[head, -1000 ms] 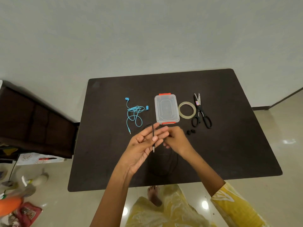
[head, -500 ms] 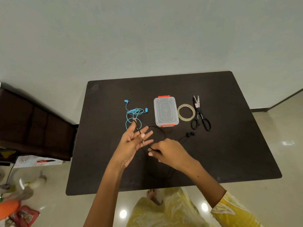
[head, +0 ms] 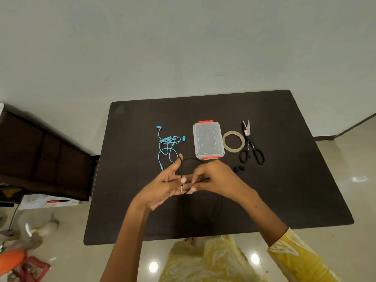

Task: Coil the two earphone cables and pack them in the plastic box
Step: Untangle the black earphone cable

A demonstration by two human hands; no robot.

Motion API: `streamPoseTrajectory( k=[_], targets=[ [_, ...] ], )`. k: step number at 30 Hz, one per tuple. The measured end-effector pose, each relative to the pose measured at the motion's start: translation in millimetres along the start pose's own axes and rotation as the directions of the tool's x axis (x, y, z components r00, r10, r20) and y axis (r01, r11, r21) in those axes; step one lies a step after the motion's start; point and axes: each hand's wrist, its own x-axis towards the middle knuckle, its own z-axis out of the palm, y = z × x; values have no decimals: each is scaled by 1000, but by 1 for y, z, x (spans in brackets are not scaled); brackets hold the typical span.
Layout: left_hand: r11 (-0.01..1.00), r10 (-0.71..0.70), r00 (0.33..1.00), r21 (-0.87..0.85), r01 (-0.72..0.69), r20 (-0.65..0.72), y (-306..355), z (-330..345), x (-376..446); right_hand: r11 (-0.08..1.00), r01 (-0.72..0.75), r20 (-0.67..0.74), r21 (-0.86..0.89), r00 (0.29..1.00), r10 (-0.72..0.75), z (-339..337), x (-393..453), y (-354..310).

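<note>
1. While the left hand [head: 165, 185] is held palm-up with straight, spread fingers, one black earphone cable [head: 181, 169] passes over its index fingertip and down across the fingers; the metal plug hangs at the fingertips.
2. The right hand [head: 213, 178] pinches this thin cable beside the left fingertips.
3. One blue earphone cable [head: 167, 146], loosely tangled, lies left of the box.
4. One clear rectangular plastic box [head: 208, 140], lid on, two orange latches, sits toward the desk [head: 284, 190] far edge.
5. One tape ring [head: 233, 141] and one pair of black-handled scissors [head: 252, 143] lie to its right.
</note>
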Motion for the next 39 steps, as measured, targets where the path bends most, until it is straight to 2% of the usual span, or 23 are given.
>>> streamPoseTrajectory(
  k=[4,10,13,25,30,39],
  targets=[
    [999,-40,994,1,40,101,0,2,-3,979,26,-103,203,995,-5,-14,6,3],
    [999,15,973,-53,-3,231,-2,3,-5,940,82,-205,332,979,-13,-16,13,0],
    [999,7,973,-48,4,230,0,3,-4,910,88,-234,405,972,10,-13,14,6],
    [999,-23,915,-27,37,402,2,4,-5,797,107,-218,595,975,32,-4,14,22],
    [998,-33,899,-31,51,437,2,4,-10,784,85,-190,614,981,43,-3,10,26],
    [997,-9,853,-63,49,522,-3,8,-11,691,30,-199,722,966,166,0,5,33]
  ],
)
